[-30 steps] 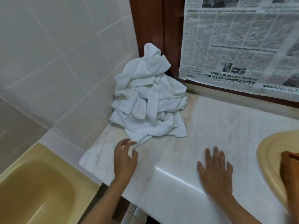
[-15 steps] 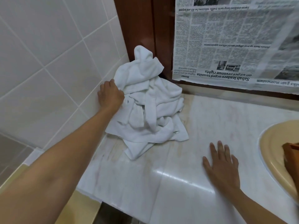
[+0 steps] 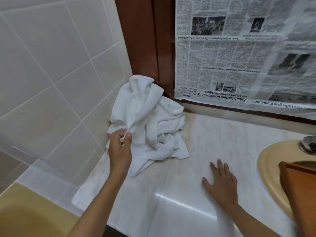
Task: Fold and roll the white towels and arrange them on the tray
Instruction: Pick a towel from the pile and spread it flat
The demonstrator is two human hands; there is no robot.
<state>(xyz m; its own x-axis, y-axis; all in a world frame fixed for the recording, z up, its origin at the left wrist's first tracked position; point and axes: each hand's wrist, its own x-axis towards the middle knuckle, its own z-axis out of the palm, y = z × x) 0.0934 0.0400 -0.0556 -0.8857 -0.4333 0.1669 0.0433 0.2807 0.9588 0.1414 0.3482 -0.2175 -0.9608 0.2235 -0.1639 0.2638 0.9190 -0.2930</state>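
A crumpled heap of white towels (image 3: 150,124) lies in the back left corner of the marble counter (image 3: 222,137), against the tiled wall and the brown frame. My left hand (image 3: 120,149) is at the heap's left side, pinching an edge of one towel between thumb and fingers and drawing it taut. My right hand (image 3: 222,183) rests flat on the counter, fingers spread, holding nothing. A brown wooden tray (image 3: 301,187) shows partly at the right edge, over the basin.
A beige sink basin (image 3: 268,168) with a metal tap (image 3: 308,143) is set in the counter at right. A beige bathtub (image 3: 25,214) lies below at left. Newspaper (image 3: 239,57) covers the window behind. White tiles (image 3: 51,74) form the left wall.
My left hand went from the counter up to the heap's upper left, then came down and toward me with a pinched towel edge. My right hand stayed flat on the counter.
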